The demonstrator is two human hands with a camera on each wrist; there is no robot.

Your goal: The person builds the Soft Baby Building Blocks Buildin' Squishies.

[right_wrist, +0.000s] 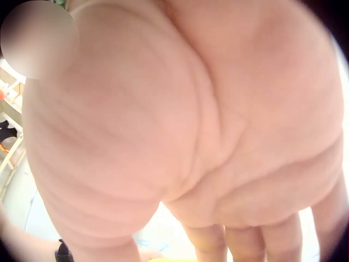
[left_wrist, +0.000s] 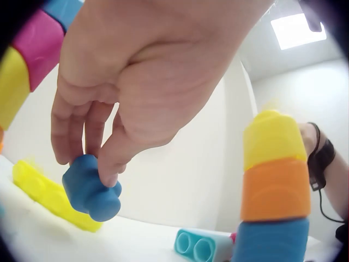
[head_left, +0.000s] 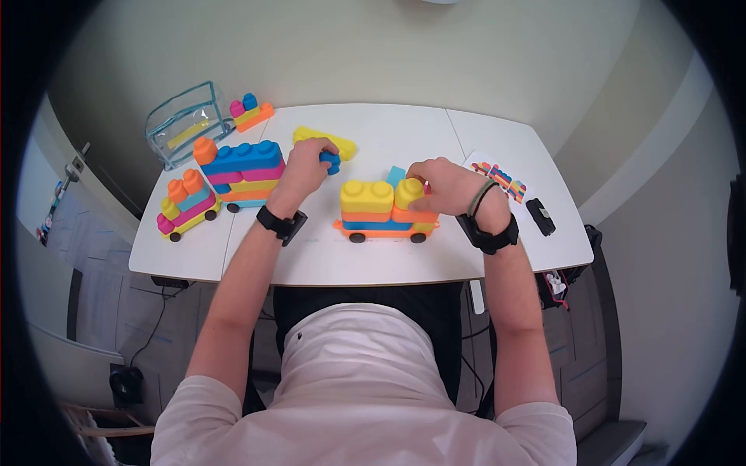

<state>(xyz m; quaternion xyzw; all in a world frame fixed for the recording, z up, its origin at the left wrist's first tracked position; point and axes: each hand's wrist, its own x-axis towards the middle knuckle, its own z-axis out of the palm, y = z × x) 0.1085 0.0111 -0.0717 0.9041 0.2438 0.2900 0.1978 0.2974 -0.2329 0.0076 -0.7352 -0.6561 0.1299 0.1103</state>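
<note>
In the head view my left hand [head_left: 309,167] pinches a blue block [head_left: 330,162] above the table; the left wrist view shows the thumb and fingertips on that blue block [left_wrist: 91,188]. My right hand [head_left: 447,186] grips a small yellow block [head_left: 408,193] at the right end of a wheeled stack, on top of an orange block [head_left: 406,215]. A wider yellow block [head_left: 367,196] sits beside it, over orange and blue layers. The right wrist view shows mostly the palm [right_wrist: 180,120], and what the fingers hold is hidden there.
Two other wheeled block stacks [head_left: 247,177] [head_left: 189,203] stand at the left. Behind them are a clear bag [head_left: 183,128] and a small block stack [head_left: 250,115]. A yellow piece [head_left: 342,147], a teal block [head_left: 396,175], a picture sheet [head_left: 497,180] and a black object [head_left: 540,217] lie on the table [head_left: 388,268].
</note>
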